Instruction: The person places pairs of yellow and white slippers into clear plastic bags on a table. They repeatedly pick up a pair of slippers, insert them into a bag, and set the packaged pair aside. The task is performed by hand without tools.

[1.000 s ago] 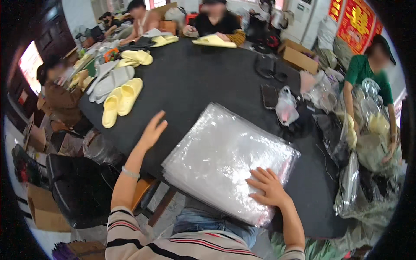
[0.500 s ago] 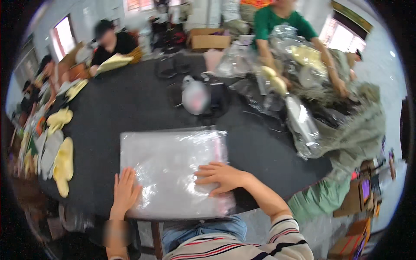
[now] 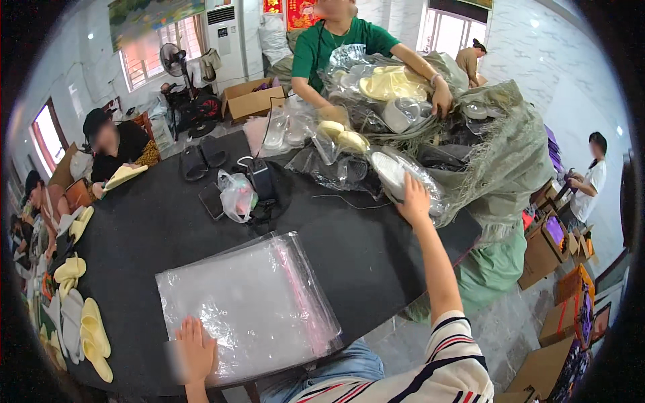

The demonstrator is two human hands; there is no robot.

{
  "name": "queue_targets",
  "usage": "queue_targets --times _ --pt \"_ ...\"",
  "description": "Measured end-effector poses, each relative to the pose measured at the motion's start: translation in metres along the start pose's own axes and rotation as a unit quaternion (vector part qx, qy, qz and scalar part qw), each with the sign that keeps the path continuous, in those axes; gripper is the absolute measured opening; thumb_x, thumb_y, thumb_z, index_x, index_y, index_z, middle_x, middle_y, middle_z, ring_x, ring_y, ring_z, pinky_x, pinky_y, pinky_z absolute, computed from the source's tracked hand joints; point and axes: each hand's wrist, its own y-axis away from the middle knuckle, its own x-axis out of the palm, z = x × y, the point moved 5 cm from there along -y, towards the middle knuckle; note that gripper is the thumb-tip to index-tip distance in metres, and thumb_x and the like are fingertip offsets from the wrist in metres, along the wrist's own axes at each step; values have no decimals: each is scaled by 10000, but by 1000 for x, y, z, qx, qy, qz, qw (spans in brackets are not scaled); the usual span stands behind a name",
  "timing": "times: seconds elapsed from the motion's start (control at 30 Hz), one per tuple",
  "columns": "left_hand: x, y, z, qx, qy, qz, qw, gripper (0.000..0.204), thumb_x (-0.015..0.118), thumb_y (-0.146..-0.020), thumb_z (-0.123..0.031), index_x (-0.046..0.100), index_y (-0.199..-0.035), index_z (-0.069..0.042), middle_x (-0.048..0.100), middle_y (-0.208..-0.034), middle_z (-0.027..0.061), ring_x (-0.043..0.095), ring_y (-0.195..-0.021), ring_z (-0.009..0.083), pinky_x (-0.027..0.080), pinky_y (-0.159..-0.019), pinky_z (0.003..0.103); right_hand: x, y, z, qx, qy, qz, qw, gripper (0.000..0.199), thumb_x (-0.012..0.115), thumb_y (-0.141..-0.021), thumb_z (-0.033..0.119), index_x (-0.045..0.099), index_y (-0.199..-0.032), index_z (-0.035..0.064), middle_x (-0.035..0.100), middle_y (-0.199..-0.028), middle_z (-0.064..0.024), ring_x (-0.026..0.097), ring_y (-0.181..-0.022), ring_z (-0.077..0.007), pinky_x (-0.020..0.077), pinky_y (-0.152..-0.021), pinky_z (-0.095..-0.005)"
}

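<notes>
A stack of clear plastic bags [image 3: 242,295], with a pink strip along its right side, lies at the near edge of the black table. My left hand [image 3: 195,352] rests flat on its lower left part, fingers stretched. My right arm reaches far out to the right. There my right hand [image 3: 414,199] touches a white slipper in clear wrapping [image 3: 391,173], its fingers extended over it; a firm grip does not show. The wrapped slipper lies beside a woven sack [image 3: 500,161] of wrapped slippers.
Across the black table [image 3: 349,248], a person in green [image 3: 339,43] handles wrapped slippers at the sack. A small plastic bag [image 3: 236,196], a black device [image 3: 261,178] and dark slippers [image 3: 203,158] sit mid-table. Yellow slippers [image 3: 95,329] line the left edge. Cardboard boxes [image 3: 543,252] stand at right.
My right hand has left the bag stack and moved out to the wrapped slipper. My left hand stays on the stack, which now lies turned. The view has shifted.
</notes>
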Motion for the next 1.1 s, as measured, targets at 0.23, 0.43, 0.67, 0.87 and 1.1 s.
queue_targets --times 0.23,0.43,0.67,0.87,1.1 --pt "-5 7 1 -20 -3 12 1000 677 515 -929 -346 342 -1478 10 295 -1550 223 227 -1454 384 88 -1193 534 -16 0 -58 68 -124 -52 989 487 641 -737 48 615 -1200 197 701 -908 -183 667 -868 -406 520 -736 -484" --pt "1 4 3 -3 8 -12 1000 696 548 -919 -383 368 -1461 14 323 -1535 227 256 -1442 383 103 -1191 533 -140 18 -46 31 -448 -142 882 401 666 -793 47 619 -1187 -8 673 -884 -64 579 -808 -108 471 -724 -293" --pt "2 9 6 11 -12 -60 998 674 599 -896 -389 439 -1421 4 387 -1499 215 320 -1411 380 166 -1171 537 -207 31 39 -84 -731 48 676 754 704 -765 86 390 -1443 -10 557 -1340 -87 556 -1186 -177 435 -989 -312" --pt "13 5 17 41 -16 -84 995 627 632 -879 -346 482 -1390 -14 419 -1476 207 345 -1402 359 218 -1149 538 -155 54 209 -163 -728 414 522 707 784 -741 95 476 -1374 32 574 -1285 -74 541 -1175 -171 430 -991 -319" --pt "-3 14 26 48 111 -126 985 556 603 -834 -69 497 -1379 -36 507 -1411 177 425 -1355 345 216 -1176 493 -48 88 369 -290 -623 512 516 437 730 -863 121 575 -1264 41 637 -1138 -51 554 -1109 -126 438 -971 -301"
